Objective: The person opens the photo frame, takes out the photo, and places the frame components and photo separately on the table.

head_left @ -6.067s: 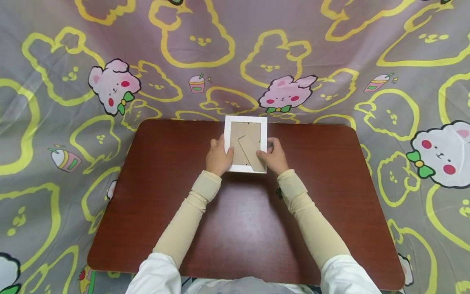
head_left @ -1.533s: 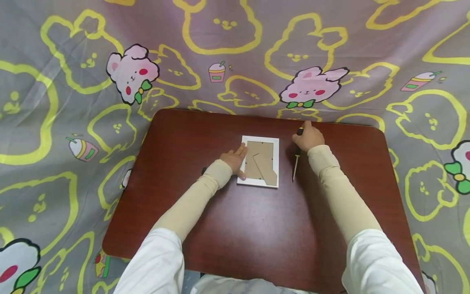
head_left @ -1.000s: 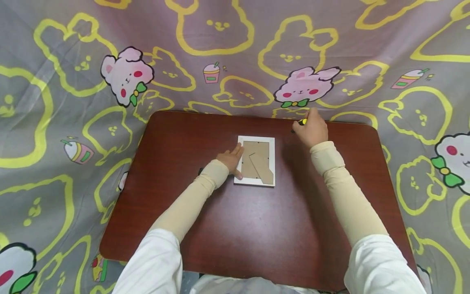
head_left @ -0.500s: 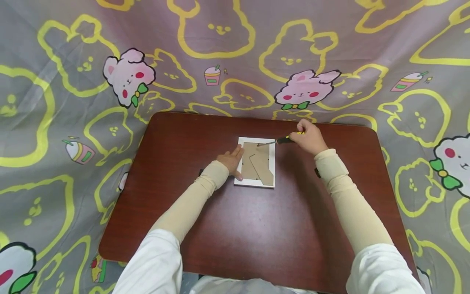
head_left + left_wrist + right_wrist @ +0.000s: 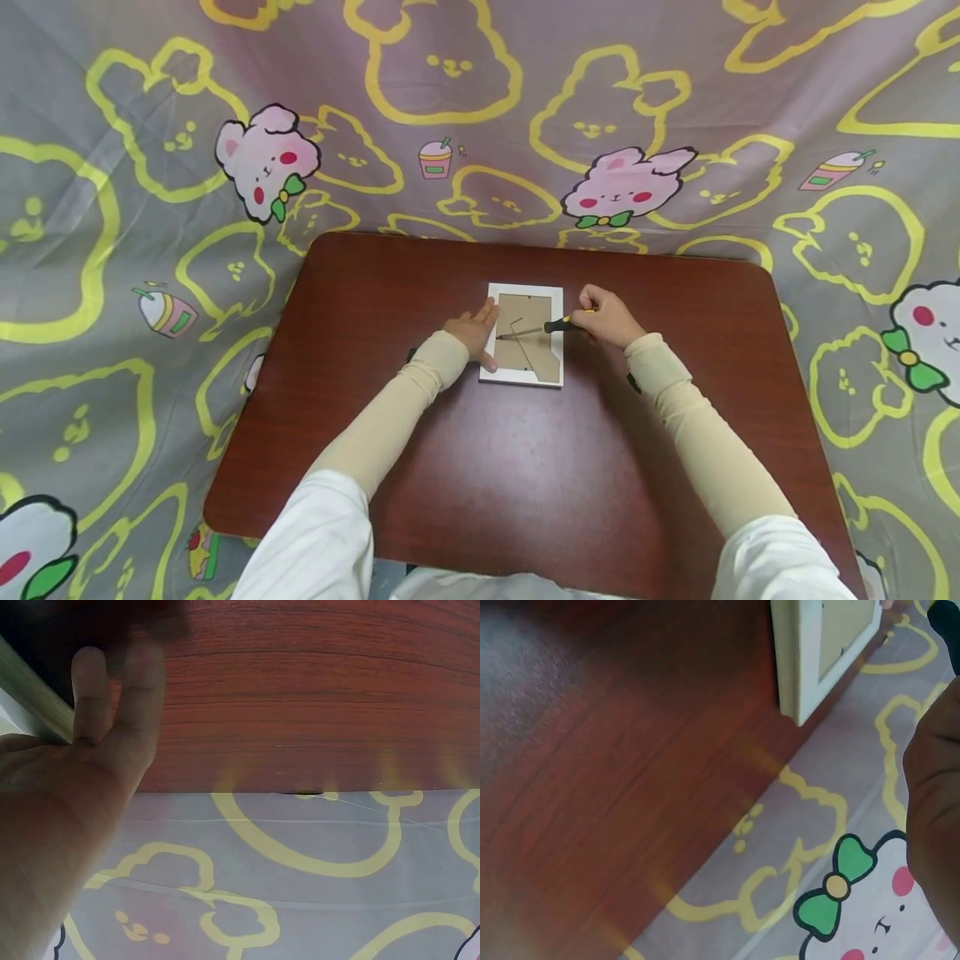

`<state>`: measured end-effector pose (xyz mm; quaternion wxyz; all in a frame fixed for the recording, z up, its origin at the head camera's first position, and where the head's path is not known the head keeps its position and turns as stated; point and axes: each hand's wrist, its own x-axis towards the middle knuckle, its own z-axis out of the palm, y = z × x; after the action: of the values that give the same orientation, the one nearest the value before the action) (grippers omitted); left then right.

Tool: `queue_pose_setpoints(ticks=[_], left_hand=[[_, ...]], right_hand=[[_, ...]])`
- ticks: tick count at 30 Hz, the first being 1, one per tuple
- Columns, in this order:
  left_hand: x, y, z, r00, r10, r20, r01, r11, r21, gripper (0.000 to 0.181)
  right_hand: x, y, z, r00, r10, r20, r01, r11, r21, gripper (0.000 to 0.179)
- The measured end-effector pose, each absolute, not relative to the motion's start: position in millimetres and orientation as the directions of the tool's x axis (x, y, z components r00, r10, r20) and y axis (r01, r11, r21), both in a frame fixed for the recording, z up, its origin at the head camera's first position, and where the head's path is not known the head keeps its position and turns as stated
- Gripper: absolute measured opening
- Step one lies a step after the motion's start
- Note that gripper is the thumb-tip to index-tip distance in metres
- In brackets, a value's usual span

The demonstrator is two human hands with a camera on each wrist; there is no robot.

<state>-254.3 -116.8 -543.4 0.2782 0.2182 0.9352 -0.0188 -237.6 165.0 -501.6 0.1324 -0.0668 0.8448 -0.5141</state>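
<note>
A white picture frame (image 5: 557, 346) lies face down on the table, its tan backing board (image 5: 510, 354) with the stand flap turned up. My left hand (image 5: 470, 331) rests along the frame's left edge, fingers extended; the left wrist view shows those fingers (image 5: 139, 712) from the side. My right hand (image 5: 609, 318) grips a screwdriver (image 5: 558, 325) by its black and yellow handle. Its shaft slants across the backing, with the tip at a small dark tab by the left inner edge. In the right wrist view the frame's corner (image 5: 802, 682) shows, and the handle is only partly in view.
The reddish-brown wooden table (image 5: 360, 317) has rounded corners. Behind and on both sides hangs a grey cloth (image 5: 480, 100) printed with yellow outlines and cartoon rabbits.
The frame, earlier held up in both hands, now lies on the table. My right hand picked up the screwdriver and has brought its tip from the top tab to the left one.
</note>
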Motion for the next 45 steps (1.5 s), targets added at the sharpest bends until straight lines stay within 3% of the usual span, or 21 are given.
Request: queue_pose_setpoints(ticks=[15, 25, 35, 42, 45], left_hand=[[-258.7, -115.7, -542.8, -0.758, 0.394, -0.520, 0.411, 0.907, 0.089, 0.133], [-252.2, -110.4, -550.6, -0.761, 0.404, -0.508, 0.413, 0.905, 0.101, 0.134], [-246.3, -115.3, -543.6, -0.764, 0.397, -0.509, 0.410, 0.908, 0.093, 0.131], [-246.2, -116.3, -542.7, -0.763, 0.400, -0.508, 0.408, 0.907, 0.102, 0.131], [-246.1, -116.3, -541.9, -0.765, 0.402, -0.503, 0.408, 0.907, 0.104, 0.131]], right_hand=[[-239.0, 179.5, -525.1, -0.916, -0.331, -0.228, 0.078, 0.410, -0.909, 0.015], [-226.8, 192.5, -549.1, -0.872, -0.366, -0.327, 0.183, 0.376, -0.908, 0.007], [-223.7, 187.5, -557.6, -0.842, -0.446, -0.303, 0.179, 0.298, -0.938, 0.016], [-221.9, 183.7, -558.2, -0.802, -0.403, -0.441, 0.373, 0.239, -0.897, 0.006], [-220.1, 183.3, -555.0, -0.806, -0.398, -0.439, 0.345, 0.289, -0.893, 0.008]])
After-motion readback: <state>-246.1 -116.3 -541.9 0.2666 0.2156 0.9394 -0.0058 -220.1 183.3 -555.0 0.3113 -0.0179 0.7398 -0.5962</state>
